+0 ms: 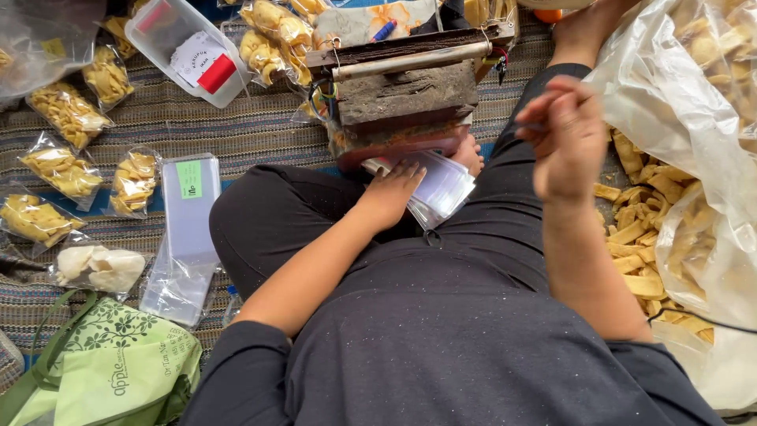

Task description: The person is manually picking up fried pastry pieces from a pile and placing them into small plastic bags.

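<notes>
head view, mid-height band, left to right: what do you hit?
Sealed chip packets → stack of empty clear bags → left hand resting on a stack of small clear bags → right hand, raised → loose chips in a big plastic bag.

A striped woven mat (236, 130) in grey, brown and blue fills the upper left of the frame. Clear bags of yellow chips (63, 170) lie on it. Lower left sits a pale green cloth bag with leaf print (118, 363). The black clothing (441, 331) shows fine white specks.
</notes>
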